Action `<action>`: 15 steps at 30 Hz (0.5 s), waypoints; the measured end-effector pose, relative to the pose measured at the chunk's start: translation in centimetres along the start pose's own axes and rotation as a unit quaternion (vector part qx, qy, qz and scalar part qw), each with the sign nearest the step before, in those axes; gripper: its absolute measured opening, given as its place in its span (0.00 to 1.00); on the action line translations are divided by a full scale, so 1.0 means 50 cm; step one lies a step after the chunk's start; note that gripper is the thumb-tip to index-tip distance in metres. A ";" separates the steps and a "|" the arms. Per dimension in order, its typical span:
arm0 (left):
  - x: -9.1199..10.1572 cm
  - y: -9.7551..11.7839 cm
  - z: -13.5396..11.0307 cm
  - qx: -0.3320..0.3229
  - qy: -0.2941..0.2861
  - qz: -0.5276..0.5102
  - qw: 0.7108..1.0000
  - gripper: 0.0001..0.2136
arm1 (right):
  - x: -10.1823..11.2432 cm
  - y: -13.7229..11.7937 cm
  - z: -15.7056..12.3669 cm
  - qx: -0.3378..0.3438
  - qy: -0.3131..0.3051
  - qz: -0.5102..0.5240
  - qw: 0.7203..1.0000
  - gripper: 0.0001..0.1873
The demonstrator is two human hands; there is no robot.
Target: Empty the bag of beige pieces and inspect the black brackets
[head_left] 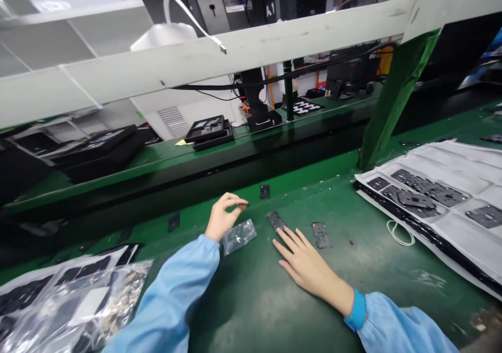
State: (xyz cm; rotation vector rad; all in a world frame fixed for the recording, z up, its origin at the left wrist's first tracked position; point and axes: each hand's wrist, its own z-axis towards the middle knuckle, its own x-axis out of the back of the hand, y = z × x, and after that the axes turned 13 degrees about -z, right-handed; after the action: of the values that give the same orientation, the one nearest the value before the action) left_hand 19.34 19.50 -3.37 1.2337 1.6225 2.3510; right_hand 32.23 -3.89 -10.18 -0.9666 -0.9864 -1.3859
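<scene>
My left hand (224,217) hovers over the green bench with its fingertips pinched together; whether anything is in the pinch I cannot make out. A small clear plastic bag (239,236) lies just below it. My right hand (304,263) lies flat with fingers stretched out, the fingertips touching a small dark flat part (275,220). A second dark flat part (321,235) lies to the right of that hand, and a small dark square piece (264,191) sits farther back.
A tray with white sheets (463,238) holding several dark flat parts stands at the right, a white rubber band (399,233) beside it. Plastic bags of parts (74,300) lie at the lower left. A black conveyor channel (196,178) and a white beam (235,49) run across behind.
</scene>
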 end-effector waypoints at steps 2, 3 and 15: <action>0.000 0.013 -0.086 -0.123 -0.027 -0.053 0.991 0.08 | -0.013 -0.007 0.016 -0.017 -0.004 -0.022 1.000 0.24; -0.008 0.015 -0.127 -0.157 -0.039 -0.061 0.985 0.11 | -0.018 -0.011 0.024 -0.026 -0.007 -0.034 0.999 0.24; -0.190 0.005 -0.189 -0.247 -0.169 0.099 0.949 0.20 | -0.038 0.046 0.027 -0.093 0.024 -0.176 0.980 0.21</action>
State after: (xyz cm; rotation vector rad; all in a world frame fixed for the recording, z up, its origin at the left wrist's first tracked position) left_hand 20.15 7.90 -10.06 1.6079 0.7760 2.2724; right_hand 34.63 -2.08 -11.47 -0.9189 -1.0398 -1.8146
